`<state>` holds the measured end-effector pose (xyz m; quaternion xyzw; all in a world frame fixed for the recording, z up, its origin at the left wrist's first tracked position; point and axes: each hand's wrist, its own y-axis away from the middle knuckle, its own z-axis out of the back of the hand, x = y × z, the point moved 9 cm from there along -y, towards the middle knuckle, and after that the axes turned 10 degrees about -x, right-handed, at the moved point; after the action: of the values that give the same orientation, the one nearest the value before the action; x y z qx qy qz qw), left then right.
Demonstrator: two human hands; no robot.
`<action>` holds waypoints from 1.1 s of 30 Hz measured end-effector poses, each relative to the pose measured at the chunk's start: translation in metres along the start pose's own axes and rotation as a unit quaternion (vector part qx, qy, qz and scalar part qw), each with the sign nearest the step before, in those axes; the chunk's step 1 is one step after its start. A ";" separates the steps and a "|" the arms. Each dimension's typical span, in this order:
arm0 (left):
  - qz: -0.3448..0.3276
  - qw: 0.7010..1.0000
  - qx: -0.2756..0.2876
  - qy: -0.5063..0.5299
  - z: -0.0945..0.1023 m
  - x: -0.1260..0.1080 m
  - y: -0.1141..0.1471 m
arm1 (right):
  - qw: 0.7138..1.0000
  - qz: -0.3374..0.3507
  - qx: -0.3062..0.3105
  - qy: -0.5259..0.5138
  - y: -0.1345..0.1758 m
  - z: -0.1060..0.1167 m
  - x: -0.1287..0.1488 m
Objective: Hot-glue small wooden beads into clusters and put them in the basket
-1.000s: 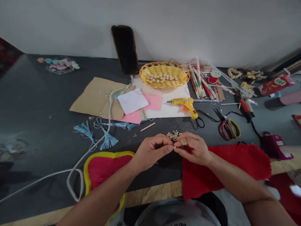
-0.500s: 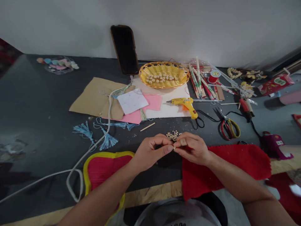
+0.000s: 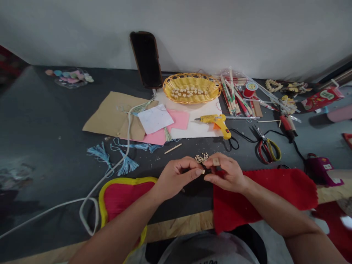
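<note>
Between thumb and forefinger, my left hand pinches a tiny pale piece that looks like a small bead cluster. My right hand faces it with thumb and forefinger parted, no object visible between them; a tan wrap circles one finger. Just beyond the fingertips lies a loose heap of small pale wooden beads, partly hidden by my hands. Farther back, a yellow woven basket holds several little flower-like bead clusters.
A yellow glue gun and red-and-yellow scissors lie at right. A white cable crosses blue tassels at left. Red felt lies under my right forearm. A phone leans on the wall.
My right thumb and forefinger have parted and drawn back from the pale piece. My left hand keeps its pinch in nearly the same place.
</note>
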<state>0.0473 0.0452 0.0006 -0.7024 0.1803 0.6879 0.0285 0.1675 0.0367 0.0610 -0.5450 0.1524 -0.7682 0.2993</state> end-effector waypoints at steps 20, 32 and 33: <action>0.064 0.962 -0.179 0.199 0.036 0.012 -0.014 | 0.961 -0.109 -0.074 0.243 0.028 0.088 -0.015; 0.059 0.952 -0.174 0.243 0.040 0.019 -0.017 | 0.923 -0.179 -0.031 0.338 0.019 0.108 -0.049; 0.058 0.953 -0.175 0.242 0.040 0.018 -0.018 | 0.919 -0.184 -0.013 0.349 0.012 0.106 -0.055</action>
<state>0.0142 0.0692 -0.0229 -0.8301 0.0993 0.5185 -0.1794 0.2817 0.0713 0.0510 -0.2644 0.1539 -0.9492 0.0733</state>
